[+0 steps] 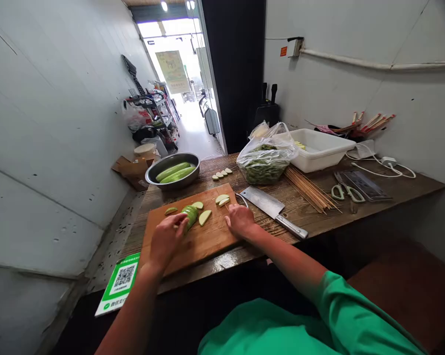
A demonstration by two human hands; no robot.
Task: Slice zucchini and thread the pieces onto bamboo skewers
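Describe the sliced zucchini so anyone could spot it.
On the wooden table lies a cutting board. There, at the left hand, sits the sliced zucchini. Its slices stand packed in a green-skinned mound, unlike the loose slices near it.

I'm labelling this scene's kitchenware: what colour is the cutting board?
The cutting board is orange-brown, seen best in the head view.

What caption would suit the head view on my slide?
Left hand at the sliced vegetable on a cutting board, right hand at the board's right edge, cleaver lying alongside.
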